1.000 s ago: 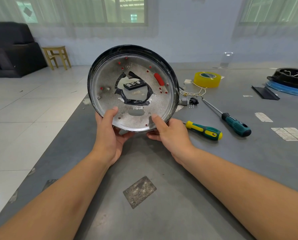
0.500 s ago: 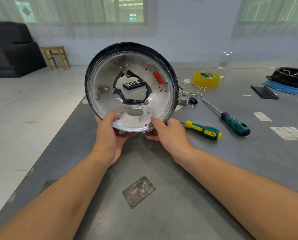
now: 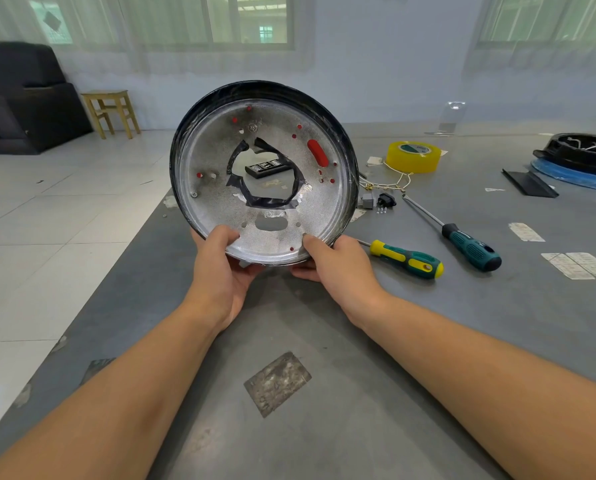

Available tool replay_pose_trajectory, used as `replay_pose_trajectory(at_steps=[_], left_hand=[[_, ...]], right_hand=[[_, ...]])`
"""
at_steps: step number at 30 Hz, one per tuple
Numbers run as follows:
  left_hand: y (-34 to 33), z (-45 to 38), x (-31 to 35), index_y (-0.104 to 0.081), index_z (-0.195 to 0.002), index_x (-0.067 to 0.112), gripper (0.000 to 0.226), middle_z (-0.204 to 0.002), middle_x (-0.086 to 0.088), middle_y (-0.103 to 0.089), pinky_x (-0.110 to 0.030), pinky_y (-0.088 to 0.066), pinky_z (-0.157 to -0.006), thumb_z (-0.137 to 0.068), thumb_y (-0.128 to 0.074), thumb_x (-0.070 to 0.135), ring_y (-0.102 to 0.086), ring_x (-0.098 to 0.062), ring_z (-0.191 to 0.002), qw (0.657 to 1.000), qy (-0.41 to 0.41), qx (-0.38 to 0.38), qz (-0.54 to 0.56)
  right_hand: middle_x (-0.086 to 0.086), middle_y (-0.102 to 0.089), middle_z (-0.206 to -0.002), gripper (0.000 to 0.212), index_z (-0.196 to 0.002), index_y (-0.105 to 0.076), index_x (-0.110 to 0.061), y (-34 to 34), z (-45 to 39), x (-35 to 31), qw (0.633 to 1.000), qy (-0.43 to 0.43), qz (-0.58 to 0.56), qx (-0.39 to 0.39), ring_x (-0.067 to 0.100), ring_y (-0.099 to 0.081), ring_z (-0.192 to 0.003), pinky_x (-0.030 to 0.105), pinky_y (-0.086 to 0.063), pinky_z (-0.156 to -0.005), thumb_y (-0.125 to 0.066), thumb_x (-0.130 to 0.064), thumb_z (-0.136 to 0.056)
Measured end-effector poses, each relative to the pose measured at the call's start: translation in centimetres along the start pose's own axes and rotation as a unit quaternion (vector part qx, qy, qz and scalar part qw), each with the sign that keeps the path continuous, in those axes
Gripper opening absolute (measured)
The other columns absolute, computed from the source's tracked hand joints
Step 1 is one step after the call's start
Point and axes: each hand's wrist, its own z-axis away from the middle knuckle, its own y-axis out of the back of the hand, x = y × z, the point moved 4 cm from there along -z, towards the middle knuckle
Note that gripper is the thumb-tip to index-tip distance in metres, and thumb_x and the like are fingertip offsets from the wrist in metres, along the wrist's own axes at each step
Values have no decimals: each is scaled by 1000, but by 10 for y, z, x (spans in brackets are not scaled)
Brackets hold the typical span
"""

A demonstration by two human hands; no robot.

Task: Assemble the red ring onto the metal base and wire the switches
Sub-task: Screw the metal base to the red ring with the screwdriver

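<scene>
A round metal base with a black rim stands tilted on edge above the grey table, its silver inner face toward me. Red shows through its small holes and one oblong slot, so the red ring lies behind the plate. Black tape edges the jagged central hole. My left hand grips the lower left rim, thumb on the inner face. My right hand grips the lower right rim the same way. A small black switch and a grey part lie on the table to the right, with thin wires.
Two screwdrivers lie right of my hands: a yellow-green one and a dark teal one. A yellow tape roll sits farther back. A black housing on a blue ring is at the far right. The table's left edge drops to tiled floor.
The base has tipped slightly more upright and shifted a little left in my hands. Both hands keep their hold on the lower rim.
</scene>
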Motion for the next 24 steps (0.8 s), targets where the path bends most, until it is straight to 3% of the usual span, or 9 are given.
replay_pose_trajectory(at_steps=[4, 7, 10, 15, 20, 24], left_hand=[[0, 0, 0, -37, -154, 0, 60, -131, -24, -60, -53, -53, -102, -95, -43, 7, -56, -31, -112, 1000, 0, -6, 4], [-2, 2, 2, -40, -153, 2, 72, -131, -24, -61, -57, -51, -106, -83, -51, 13, -58, -32, -113, 1000, -8, 2, 5], [1, 1, 2, -43, -152, 5, 64, -134, -23, -62, -54, -58, -96, -88, -50, 10, -63, -30, -112, 999, -30, 28, -1], [5, 0, 4, -49, -148, 9, 75, -121, -13, -66, -46, -62, -79, -73, -55, 17, -67, -27, -105, 997, -54, 51, -7], [8, -2, 3, -54, -142, 15, 70, -118, -9, -69, -50, -63, -77, -72, -56, 18, -68, -27, -104, 996, -67, 55, 3], [9, -5, 2, -58, -131, 22, 58, -108, -4, -71, -42, -61, -67, -73, -57, 17, -71, -22, -95, 996, -79, 40, -2]], right_hand=[[2, -78, -108, 19, -114, -70, -14, 0, 0, -1, 1000, -6, 3, 4, 18, -77, -90, 39, -64, -82, -56, -20, -102], [2, -77, -111, 18, -114, -69, -13, 0, 1, -1, 1000, -21, -6, -2, 18, -77, -92, 39, -64, -84, -57, -20, -102], [4, -76, -113, 18, -112, -69, -10, -1, 1, -1, 999, -38, -15, -10, 19, -76, -96, 39, -63, -86, -59, -21, -101], [7, -77, -111, 10, -105, -69, -13, -3, 1, -4, 995, -72, -71, -17, 22, -75, -100, 39, -63, -85, -62, -15, -99], [13, -77, -111, 17, -116, -64, -6, -3, 5, -11, 985, -118, -121, -40, 26, -74, -104, 40, -62, -89, -61, -8, -99], [14, -74, -120, 27, -128, -60, -4, -3, 9, -14, 979, -114, -161, -53, 28, -71, -112, 41, -61, -92, -56, -2, -101]])
